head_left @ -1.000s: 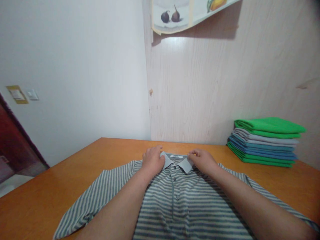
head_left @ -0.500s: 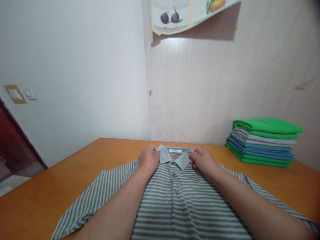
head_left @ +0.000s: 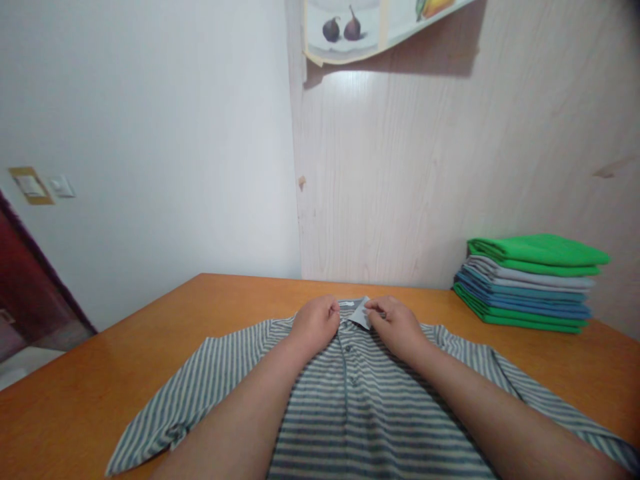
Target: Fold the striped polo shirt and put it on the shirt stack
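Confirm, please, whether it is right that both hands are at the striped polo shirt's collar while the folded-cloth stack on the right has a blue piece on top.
In the head view, the top piece of the folded-cloth stack is green, not blue; the rest is right.

No readable text; the white neck label [head_left: 347,304] on the striped shirt [head_left: 320,413] is too small

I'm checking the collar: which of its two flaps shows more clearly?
The grey collar flap at the right hand; the other is largely hidden by the left hand.
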Motion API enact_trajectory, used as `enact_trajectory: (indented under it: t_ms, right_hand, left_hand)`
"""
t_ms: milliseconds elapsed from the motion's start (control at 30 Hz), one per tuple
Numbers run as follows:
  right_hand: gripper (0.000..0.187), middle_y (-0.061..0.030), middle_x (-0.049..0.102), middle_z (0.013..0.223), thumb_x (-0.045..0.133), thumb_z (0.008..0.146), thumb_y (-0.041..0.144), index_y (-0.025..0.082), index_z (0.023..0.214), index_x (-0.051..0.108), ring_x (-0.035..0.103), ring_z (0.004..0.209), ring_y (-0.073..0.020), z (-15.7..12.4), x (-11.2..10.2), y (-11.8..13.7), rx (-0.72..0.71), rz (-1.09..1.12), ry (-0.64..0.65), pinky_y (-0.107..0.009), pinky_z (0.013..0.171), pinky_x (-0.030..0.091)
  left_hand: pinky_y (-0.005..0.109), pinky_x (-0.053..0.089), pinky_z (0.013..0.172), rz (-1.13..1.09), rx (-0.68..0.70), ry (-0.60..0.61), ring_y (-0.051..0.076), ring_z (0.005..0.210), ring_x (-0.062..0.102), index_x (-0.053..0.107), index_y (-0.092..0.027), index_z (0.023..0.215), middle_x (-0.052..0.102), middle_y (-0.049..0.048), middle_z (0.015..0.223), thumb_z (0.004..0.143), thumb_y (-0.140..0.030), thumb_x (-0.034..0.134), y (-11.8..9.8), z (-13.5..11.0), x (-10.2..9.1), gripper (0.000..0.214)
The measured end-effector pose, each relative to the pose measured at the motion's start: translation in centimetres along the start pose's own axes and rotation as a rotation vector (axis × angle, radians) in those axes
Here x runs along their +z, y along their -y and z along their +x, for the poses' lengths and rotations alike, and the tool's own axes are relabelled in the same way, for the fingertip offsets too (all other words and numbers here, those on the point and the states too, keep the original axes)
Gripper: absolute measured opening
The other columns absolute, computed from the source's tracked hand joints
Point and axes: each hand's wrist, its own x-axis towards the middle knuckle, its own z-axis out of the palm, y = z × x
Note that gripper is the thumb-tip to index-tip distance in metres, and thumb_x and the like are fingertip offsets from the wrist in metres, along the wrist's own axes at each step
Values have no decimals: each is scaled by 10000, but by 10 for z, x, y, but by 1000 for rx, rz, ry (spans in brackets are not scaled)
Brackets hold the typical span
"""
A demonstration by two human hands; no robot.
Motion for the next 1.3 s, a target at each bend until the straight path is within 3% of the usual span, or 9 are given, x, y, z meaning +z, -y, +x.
enact_trajectory:
  t_ms: [133,267,367,500,633,733,933,1133,1300]
  right_hand:
    - [254,-73,709,996,520,920,302,213,1010,740,603,989,-212,-5,-1,10,-53,-123,124,-318,904,416]
    - [239,-84,693,999,525,913,284,200,1029,716,584,996,-218,-8,-3,16,-47,-190,68,-313,886,396]
    - [176,-43,677,899,510,906,260,217,921,681,588,863,-183,-12,-5,26,-92,-136,93,-274,754,390]
    - [154,5,658,761,494,890,230,230,835,639,562,703,-149,-19,-3,38,-131,-39,243,-250,628,335]
    - [113,17,644,733,546,803,167,226,846,632,544,675,-140,-19,-2,37,-95,-29,345,-244,596,296]
    - [159,30,625,721,585,769,165,226,909,628,532,664,-136,-17,-2,31,-50,-18,373,-240,591,287]
    - [195,36,605,719,684,786,329,222,928,604,532,662,-139,-15,-2,26,-24,65,436,-237,582,299]
    - [160,35,611,741,656,784,254,221,927,593,535,677,-136,-16,-4,28,-35,50,461,-237,592,304]
    - [118,35,603,734,614,790,212,217,907,598,526,675,-135,-15,-4,25,-42,67,460,-236,591,313]
  left_hand:
    - [341,454,971,30,213,150,227,1094,625,706,-220,982,714,75,1125,883,-170,492,1,-5,13,242]
    - [382,374,1113,10,196,116,239,1292,519,646,-200,1200,602,106,1369,913,-223,503,11,-8,22,322]
    - [352,438,1030,-23,147,48,221,1164,581,636,-195,1146,654,95,1236,880,-202,520,13,-5,21,290]
    - [316,466,887,-5,72,-43,206,997,605,644,-193,993,678,74,1045,817,-124,500,5,-1,11,238]
    - [279,429,674,30,-54,94,192,791,612,648,-213,823,686,37,854,818,-215,534,-5,-1,1,114]
    - [267,377,600,47,-142,193,181,694,600,654,-216,753,680,21,750,793,-289,583,-7,-2,0,109]
    - [253,358,586,4,-173,223,174,702,610,670,-212,755,698,9,755,765,-239,566,-8,-3,3,109]
    - [275,389,655,36,-217,113,199,776,617,688,-201,894,715,43,866,841,-264,483,-8,0,1,221]
    - [260,352,537,-57,-183,324,166,601,569,654,-193,663,658,13,644,758,-240,533,-8,-2,-10,161]
